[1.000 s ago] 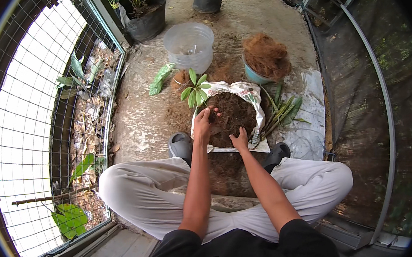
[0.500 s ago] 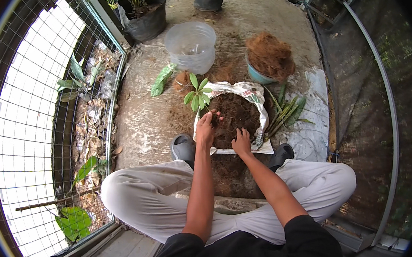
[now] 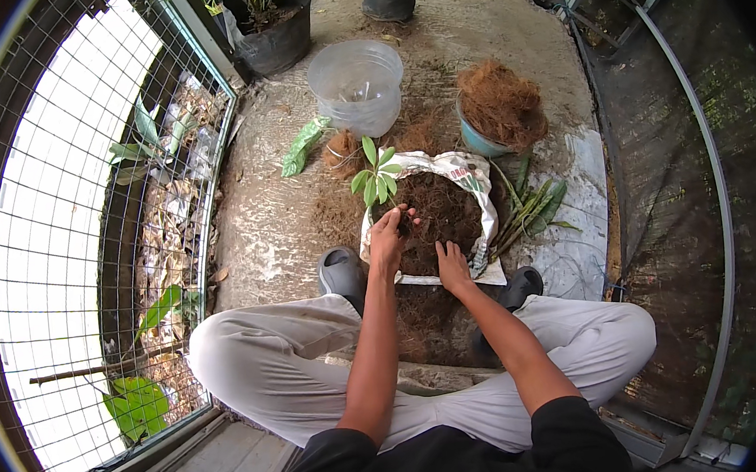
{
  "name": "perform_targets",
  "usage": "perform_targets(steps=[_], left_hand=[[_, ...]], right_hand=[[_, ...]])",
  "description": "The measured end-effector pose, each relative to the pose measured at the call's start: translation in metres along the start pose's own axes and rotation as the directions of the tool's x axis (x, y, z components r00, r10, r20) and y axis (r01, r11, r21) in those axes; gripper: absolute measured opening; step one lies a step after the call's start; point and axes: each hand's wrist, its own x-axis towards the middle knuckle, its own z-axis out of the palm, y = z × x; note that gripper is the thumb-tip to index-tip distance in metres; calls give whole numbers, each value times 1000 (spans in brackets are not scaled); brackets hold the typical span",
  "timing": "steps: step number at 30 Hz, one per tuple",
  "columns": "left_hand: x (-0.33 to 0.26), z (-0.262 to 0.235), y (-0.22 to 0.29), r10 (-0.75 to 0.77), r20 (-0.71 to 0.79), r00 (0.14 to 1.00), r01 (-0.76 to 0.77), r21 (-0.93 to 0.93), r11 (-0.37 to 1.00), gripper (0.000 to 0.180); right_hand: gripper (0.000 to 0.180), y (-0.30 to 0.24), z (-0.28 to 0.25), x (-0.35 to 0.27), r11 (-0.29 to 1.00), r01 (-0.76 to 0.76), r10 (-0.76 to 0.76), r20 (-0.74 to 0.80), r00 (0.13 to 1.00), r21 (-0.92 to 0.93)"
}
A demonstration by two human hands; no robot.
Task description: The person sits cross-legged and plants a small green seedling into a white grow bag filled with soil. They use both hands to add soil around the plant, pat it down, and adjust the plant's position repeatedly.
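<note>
A small seedling (image 3: 377,179) with several oval green leaves rises from my left hand (image 3: 386,235), whose fingers are closed around its dark, soil-covered base. That hand is over the left side of a white sack (image 3: 485,200) with its rim rolled down. Dark, fibrous soil (image 3: 440,208) fills the sack. Further right, my right hand (image 3: 453,265) rests on the near part of the soil, fingers lowered and slightly apart; whether the fingertips hold any soil is hidden.
Beyond the sack stand a clear plastic tub (image 3: 356,85) and a blue pot (image 3: 480,133) heaped with brown coconut fibre (image 3: 501,104). Cut green stems (image 3: 533,209) lie to the right. A wire mesh panel (image 3: 48,265) borders the left; black potted plants (image 3: 273,38) stand far back.
My left hand has shifted slightly right with the seedling, which has turned a little. My right hand has moved slightly right and nearer. The whole view has shifted slightly.
</note>
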Motion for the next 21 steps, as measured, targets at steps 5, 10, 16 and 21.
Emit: perform_targets(steps=[5,10,16,21], left_hand=[[-5,5,2,-5,3,1000,5,39,999,30],[-11,12,2,-31,5,1000,30,58,998,30],[-9,7,-2,-29,36,999,28,14,1000,30],[-7,7,-4,-32,31,999,33,-8,999,30]], right_hand=[[50,9,-4,-1,995,29,-20,-93,995,97],[39,26,1,8,959,49,12,-210,978,280],[30,32,-8,12,854,-44,165,-190,968,519],[21,47,-14,16,586,-105,306,-100,947,803]])
